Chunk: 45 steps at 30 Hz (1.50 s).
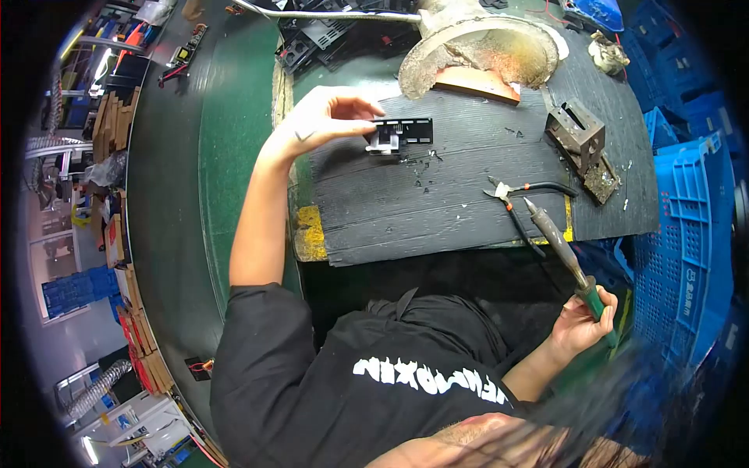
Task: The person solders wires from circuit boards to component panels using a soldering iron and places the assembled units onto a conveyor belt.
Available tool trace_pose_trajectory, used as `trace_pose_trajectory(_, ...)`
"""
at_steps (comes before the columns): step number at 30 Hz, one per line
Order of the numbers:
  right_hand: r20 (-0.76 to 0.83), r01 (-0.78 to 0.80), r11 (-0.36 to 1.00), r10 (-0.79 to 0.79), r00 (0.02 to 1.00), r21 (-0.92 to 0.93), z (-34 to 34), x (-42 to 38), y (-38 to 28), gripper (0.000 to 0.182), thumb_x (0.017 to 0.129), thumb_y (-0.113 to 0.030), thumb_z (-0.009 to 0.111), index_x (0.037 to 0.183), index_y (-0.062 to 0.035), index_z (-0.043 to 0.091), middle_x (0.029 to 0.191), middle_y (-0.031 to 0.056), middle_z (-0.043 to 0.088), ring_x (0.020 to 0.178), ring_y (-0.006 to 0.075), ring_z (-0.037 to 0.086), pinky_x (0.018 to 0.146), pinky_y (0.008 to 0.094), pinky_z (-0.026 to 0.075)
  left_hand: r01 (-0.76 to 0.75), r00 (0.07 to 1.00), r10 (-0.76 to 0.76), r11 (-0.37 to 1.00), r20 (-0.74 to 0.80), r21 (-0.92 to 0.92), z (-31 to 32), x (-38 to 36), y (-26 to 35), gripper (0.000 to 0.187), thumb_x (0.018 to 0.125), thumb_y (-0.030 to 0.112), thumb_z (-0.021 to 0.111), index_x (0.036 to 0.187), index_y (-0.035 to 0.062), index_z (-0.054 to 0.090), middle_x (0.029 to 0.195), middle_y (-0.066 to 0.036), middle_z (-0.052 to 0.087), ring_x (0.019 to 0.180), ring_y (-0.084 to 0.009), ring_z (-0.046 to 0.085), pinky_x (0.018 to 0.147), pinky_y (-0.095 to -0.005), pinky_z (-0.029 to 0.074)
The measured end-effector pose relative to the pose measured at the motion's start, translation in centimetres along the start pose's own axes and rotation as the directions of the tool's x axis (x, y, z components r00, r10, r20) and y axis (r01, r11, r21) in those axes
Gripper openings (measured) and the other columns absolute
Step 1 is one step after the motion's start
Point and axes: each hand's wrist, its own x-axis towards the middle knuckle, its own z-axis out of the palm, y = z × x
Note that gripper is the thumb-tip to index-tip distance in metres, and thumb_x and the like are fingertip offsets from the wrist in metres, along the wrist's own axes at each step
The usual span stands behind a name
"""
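My left hand [331,118] grips the left end of a black plastic part [415,130] between thumb and fingers, over the dark work mat [468,156]. Small dark scraps lie just below the part. At the lower right, my right hand [581,321] is wrapped round the green handle of a soldering iron [559,243], whose tip points up and left at the mat's front edge. Right beside that tip, a pair of cutters [516,195] lies with its jaws and handles spread.
A funnel-shaped fume hood [484,48] stands at the back, with a wooden block [477,84] under it. A metal stand [581,144] sits at the right. Blue crates [683,249] flank the table. Black plastic parts [331,33] are piled at the back left.
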Motion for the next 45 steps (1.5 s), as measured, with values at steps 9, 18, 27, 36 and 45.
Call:
trace_pose_trajectory(9, -0.045, 0.013, 0.999, -0.011, 0.999, 0.035, -1.1, -0.1, 0.7, 0.034, 0.090, -0.033, 0.049, 0.099, -0.0012, 0.058, 0.094, 0.0141, 0.065, 0.055, 0.0177, 0.059, 0.044, 0.0239, 0.047, -0.010, 0.988, 0.033, 0.988, -0.148, 0.152, 1.1, -2.0, -0.8, 0.021, 0.087, 0.019, 0.064, 0.100, 0.0016, 0.065, 0.083, 0.000, 0.064, 0.075, -0.0076, 0.054, 0.071, -0.0232, 0.045)
trace_pose_trajectory(18, -0.041, -0.002, 0.999, 0.004, 0.999, 0.040, -1.5, 0.0, 0.8, 0.034, 0.091, -0.033, 0.048, 0.097, -0.0018, 0.059, 0.091, 0.0136, 0.065, 0.053, 0.0179, 0.058, 0.043, 0.0246, 0.045, 0.144, 0.986, -0.145, 0.989, -0.080, -0.023, 0.5, -1.7, 4.9, 0.023, 0.091, 0.028, 0.056, 0.096, 0.0060, 0.060, 0.083, 0.003, 0.056, 0.080, -0.0046, 0.049, 0.073, -0.0203, 0.040)
trace_pose_trajectory(27, -0.058, 0.016, 0.999, -0.013, 0.998, 0.046, -1.7, 0.1, 1.0, 0.033, 0.091, -0.032, 0.047, 0.099, -0.0018, 0.060, 0.094, 0.0140, 0.065, 0.058, 0.0175, 0.059, 0.045, 0.0231, 0.046, 0.222, 0.973, -0.231, 0.951, 0.017, 0.218, 2.2, -1.8, 3.0, 0.029, 0.082, 0.026, 0.069, 0.094, 0.0013, 0.059, 0.094, -0.007, 0.061, 0.081, -0.0140, 0.056, 0.078, -0.0261, 0.047)
trace_pose_trajectory(36, -0.019, -0.037, 0.996, 0.039, 0.999, 0.082, -2.2, 0.5, 1.2, 0.035, 0.090, -0.032, 0.048, 0.100, -0.0004, 0.059, 0.095, 0.0150, 0.063, 0.062, 0.0182, 0.059, 0.047, 0.0239, 0.047, 0.003, 0.996, 0.024, 0.950, -0.084, 0.313, 2.6, -6.2, 0.1, 0.050, 0.068, 0.001, 0.068, 0.116, 0.0044, 0.055, 0.113, -0.008, 0.057, 0.104, -0.0191, 0.056, 0.093, -0.0340, 0.044)
trace_pose_trajectory(45, 0.083, -0.051, 0.991, 0.041, 0.996, 0.122, -1.3, 0.9, 1.0, 0.034, 0.090, -0.031, 0.049, 0.100, 0.0010, 0.058, 0.094, 0.0159, 0.061, 0.062, 0.0202, 0.059, 0.048, 0.0252, 0.048, -0.125, 0.849, 0.374, 0.829, -0.373, 0.545, 2.0, -3.5, 2.2, 0.028, 0.065, 0.011, 0.082, 0.088, 0.0006, 0.069, 0.078, -0.006, 0.066, 0.069, -0.0119, 0.060, 0.065, -0.0236, 0.048)
